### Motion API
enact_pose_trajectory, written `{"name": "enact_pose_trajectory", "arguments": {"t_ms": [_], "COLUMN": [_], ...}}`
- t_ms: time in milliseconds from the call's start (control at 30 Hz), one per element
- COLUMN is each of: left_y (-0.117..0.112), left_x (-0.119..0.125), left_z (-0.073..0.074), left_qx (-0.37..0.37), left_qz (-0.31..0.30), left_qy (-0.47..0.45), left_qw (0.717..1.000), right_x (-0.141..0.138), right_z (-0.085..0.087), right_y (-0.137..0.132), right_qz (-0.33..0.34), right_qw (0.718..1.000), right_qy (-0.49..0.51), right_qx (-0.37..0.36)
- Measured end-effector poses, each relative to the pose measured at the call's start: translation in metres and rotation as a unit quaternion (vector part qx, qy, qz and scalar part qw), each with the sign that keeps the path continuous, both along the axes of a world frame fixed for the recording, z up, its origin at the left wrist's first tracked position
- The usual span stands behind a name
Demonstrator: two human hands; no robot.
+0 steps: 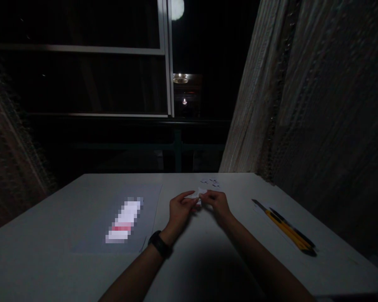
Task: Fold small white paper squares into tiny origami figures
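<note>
Near the far middle of the table (pixel 50 218) we hold a small white piece (pixel 202 191), apparently paper, raised between our two hands; its exact shape is hard for us to tell in the dim light. Our left hand (pixel 179 208) pinches it from the left, thumb and fingers together on its edge, and our right hand (pixel 219 203) grips it from the right with the fingertips brought close to those of the left. Just beyond the hands lie several little pale cutouts (pixel 213 182) with dark marks, too small for us to read. On our left wrist we wear a black watch (pixel 159 244). To the left of that arm a large pale sheet (pixel 91 241) lies flat, and on it we see a bright oblong with a reddish band (pixel 123 220), pixelated so that we cannot tell what it is. Well to the right of our hands, a yellow cutter (pixel 284 227) lies slantwise, its blade pointing away from us, with a slim black pen (pixel 297 233) alongside. Past the table stands a pale window frame (pixel 169 63) against darkness, with a light curtain (pixel 253 92) hanging on the right and a dimmer drape (pixel 6 159) on the left.
</note>
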State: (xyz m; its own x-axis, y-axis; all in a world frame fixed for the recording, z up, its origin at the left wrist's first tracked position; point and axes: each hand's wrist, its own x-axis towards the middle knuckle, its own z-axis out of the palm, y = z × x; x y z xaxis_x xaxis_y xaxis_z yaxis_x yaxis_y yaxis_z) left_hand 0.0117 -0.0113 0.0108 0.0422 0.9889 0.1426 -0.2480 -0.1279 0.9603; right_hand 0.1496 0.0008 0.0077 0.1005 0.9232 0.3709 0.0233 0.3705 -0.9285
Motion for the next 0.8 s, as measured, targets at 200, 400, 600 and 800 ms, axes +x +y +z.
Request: {"name": "enact_pose_trajectory", "arguments": {"t_ms": [200,400,600,800], "left_y": [-0.0027,-0.0004,0.0061,0.0017], "left_x": [0.004,0.0038,-0.0018,0.0001], "left_z": [-0.0005,-0.0038,-0.0099,-0.0078], "left_qx": [0.006,-0.003,-0.102,-0.004], "left_qz": [0.001,-0.031,-0.093,-0.151], "left_qy": [0.01,-0.018,0.024,0.133], "left_qw": [1.0,0.999,0.99,0.98], "right_x": [-0.0003,0.0041,0.0067,0.0062], "right_z": [0.0005,0.0007,0.0017,0.0012], "right_y": [-0.0004,0.0014,0.0012,0.0014], "right_qz": [-0.002,-0.038,-0.042,-0.034], "right_qw": [0.999,0.999,0.999,0.999], "right_qy": [0.04,-0.011,-0.009,-0.013], "right_qx": [-0.004,0.025,0.021,0.018]}}
